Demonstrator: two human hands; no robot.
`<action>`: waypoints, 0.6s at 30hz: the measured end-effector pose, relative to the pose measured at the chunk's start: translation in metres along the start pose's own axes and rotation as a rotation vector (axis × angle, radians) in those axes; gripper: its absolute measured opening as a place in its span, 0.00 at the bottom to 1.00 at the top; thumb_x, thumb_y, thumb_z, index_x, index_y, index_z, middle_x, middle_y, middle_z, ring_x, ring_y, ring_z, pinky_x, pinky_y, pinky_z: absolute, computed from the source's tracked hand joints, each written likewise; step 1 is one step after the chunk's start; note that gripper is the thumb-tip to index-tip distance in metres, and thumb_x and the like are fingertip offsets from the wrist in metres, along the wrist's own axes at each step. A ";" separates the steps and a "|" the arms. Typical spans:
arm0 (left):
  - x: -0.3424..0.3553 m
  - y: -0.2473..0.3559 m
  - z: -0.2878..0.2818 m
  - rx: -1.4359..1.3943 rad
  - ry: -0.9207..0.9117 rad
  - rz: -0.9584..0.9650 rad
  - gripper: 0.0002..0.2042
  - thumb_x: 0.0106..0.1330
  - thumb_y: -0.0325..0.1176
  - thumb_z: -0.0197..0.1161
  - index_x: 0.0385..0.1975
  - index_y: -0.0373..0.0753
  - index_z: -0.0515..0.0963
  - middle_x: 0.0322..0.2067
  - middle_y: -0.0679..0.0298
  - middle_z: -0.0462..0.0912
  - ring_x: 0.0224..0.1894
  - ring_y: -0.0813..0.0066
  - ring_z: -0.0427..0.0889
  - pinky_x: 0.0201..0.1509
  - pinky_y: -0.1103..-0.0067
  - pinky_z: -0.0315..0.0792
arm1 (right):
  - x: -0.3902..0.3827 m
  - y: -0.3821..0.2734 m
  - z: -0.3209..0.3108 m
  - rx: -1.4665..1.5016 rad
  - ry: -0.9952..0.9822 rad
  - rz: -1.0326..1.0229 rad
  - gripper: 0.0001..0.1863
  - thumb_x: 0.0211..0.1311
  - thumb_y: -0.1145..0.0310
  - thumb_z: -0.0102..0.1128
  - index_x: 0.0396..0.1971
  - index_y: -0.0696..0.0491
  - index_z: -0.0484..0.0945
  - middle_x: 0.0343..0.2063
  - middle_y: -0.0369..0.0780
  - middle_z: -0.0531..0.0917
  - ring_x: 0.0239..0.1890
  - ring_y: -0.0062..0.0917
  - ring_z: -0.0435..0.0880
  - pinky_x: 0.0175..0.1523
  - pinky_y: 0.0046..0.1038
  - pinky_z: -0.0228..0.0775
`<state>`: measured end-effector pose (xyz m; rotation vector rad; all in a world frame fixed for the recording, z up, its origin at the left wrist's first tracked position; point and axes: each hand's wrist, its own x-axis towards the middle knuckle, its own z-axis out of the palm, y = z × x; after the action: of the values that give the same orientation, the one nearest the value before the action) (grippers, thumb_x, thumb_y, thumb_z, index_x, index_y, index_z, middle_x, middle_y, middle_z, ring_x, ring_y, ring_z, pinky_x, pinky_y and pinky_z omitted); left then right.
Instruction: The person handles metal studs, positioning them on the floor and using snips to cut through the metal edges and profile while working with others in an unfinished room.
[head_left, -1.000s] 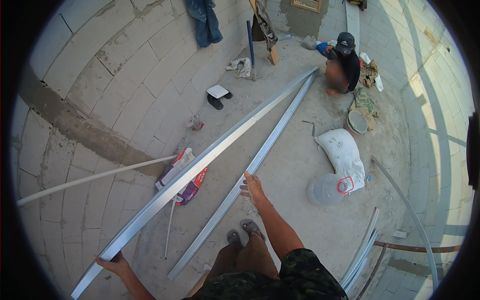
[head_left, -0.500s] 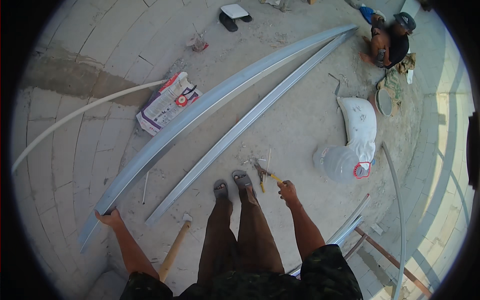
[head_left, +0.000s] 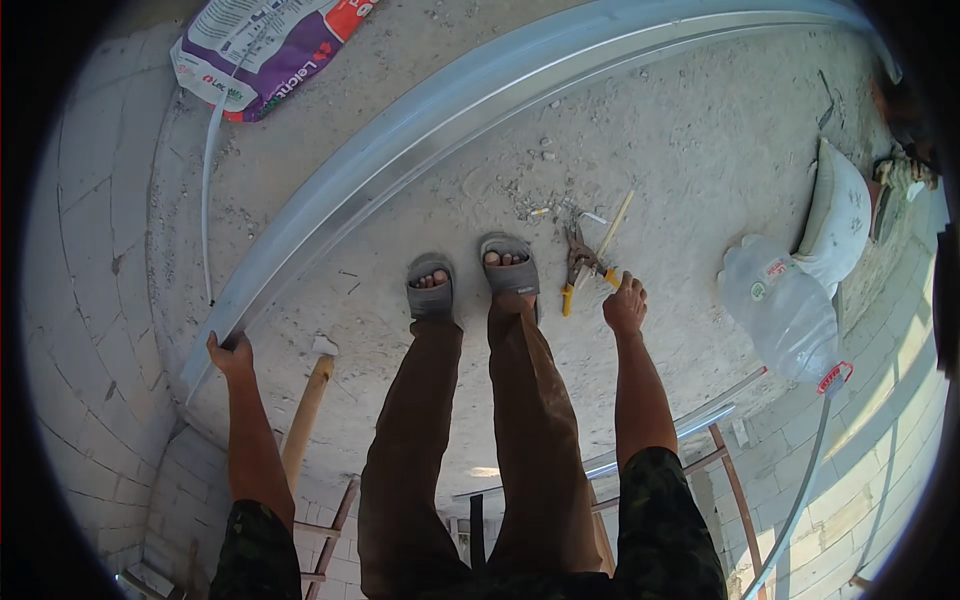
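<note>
My left hand [head_left: 231, 357] grips the near end of a long silvery metal profile [head_left: 420, 150], its thumb over the edge. The profile runs from my left across to the far right and looks bowed in this view. My right hand [head_left: 625, 304] is closed around one yellow handle of a pair of metal snips [head_left: 582, 262]. The snips' other handle stands spread apart, and the blades point away from me. A thin pale yellow stick [head_left: 616, 226] shows beside the snips. My sandalled feet [head_left: 432, 287] stand between the two hands.
A wooden-handled hammer [head_left: 308, 405] stands beside my left leg. A printed bag [head_left: 270, 55] lies far left. To the right are a large clear bottle [head_left: 780, 305], a white sack [head_left: 838, 220] and a grey hose [head_left: 795, 510]. Another person [head_left: 908, 115] is partly visible at the right edge.
The view has tilted down and closer, so the bag and bottle sit nearer the rim. The profile in my left hand now overlaps the second one, which lay separately before.
</note>
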<state>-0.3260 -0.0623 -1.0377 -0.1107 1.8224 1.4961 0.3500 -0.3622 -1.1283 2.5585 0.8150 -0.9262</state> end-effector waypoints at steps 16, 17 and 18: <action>-0.037 -0.092 -0.029 0.245 -0.213 -0.318 0.42 0.64 0.54 0.59 0.67 0.36 0.46 0.68 0.46 0.48 0.69 0.50 0.51 0.71 0.62 0.50 | -0.108 0.024 -0.069 0.100 0.070 0.098 0.12 0.61 0.65 0.56 0.38 0.54 0.66 0.31 0.50 0.80 0.32 0.51 0.81 0.34 0.49 0.72; -0.058 -0.090 -0.015 0.202 -0.219 -0.373 0.45 0.62 0.56 0.59 0.68 0.37 0.42 0.68 0.45 0.45 0.70 0.49 0.48 0.72 0.61 0.48 | -0.129 0.026 -0.089 0.137 0.102 0.149 0.12 0.61 0.65 0.57 0.37 0.54 0.66 0.30 0.51 0.80 0.32 0.51 0.81 0.34 0.50 0.71; -0.081 -0.087 0.004 0.162 -0.227 -0.423 0.48 0.61 0.57 0.60 0.69 0.38 0.38 0.69 0.43 0.41 0.71 0.48 0.46 0.72 0.61 0.47 | -0.149 0.031 -0.108 0.163 0.128 0.198 0.12 0.61 0.66 0.57 0.37 0.54 0.66 0.29 0.51 0.80 0.32 0.51 0.80 0.34 0.50 0.71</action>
<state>-0.2231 -0.1172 -1.0599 -0.2225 1.6082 1.0198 0.3274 -0.3997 -0.9470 2.8024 0.5242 -0.8041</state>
